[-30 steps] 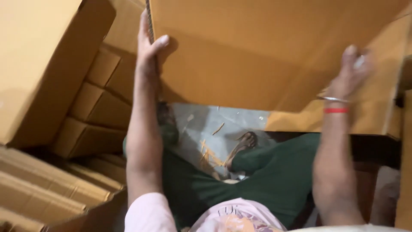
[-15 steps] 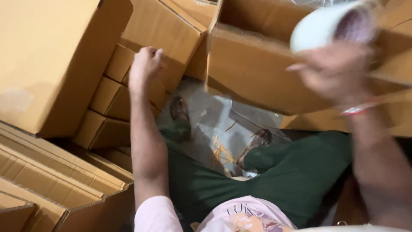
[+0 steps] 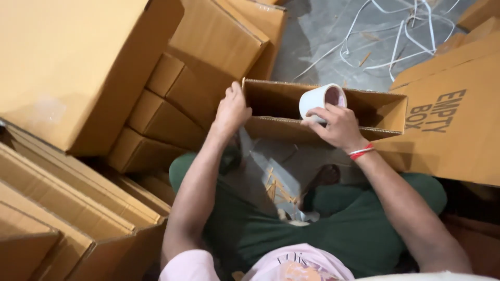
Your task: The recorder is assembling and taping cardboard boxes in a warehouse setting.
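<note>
An open, narrow cardboard box (image 3: 385,112) lies on the floor in front of my knees, its opening facing me. My left hand (image 3: 232,109) grips the box's left corner. In my right hand (image 3: 338,125) is a white mug (image 3: 319,100) with a dark red inside, tilted on its side at the box's front edge, just above the opening. A red band circles my right wrist.
Stacks of shut cardboard boxes (image 3: 156,119) crowd the left side, and a big box (image 3: 67,67) rises at the upper left. A flattened printed carton (image 3: 453,125) leans at the right. White plastic straps (image 3: 396,31) lie tangled on the grey floor behind. My legs are crossed in green trousers.
The big cardboard sheet that I held up with both hands is gone. My right hand picked up the white mug and brought it down to the open box; my left hand moved onto the box corner.
</note>
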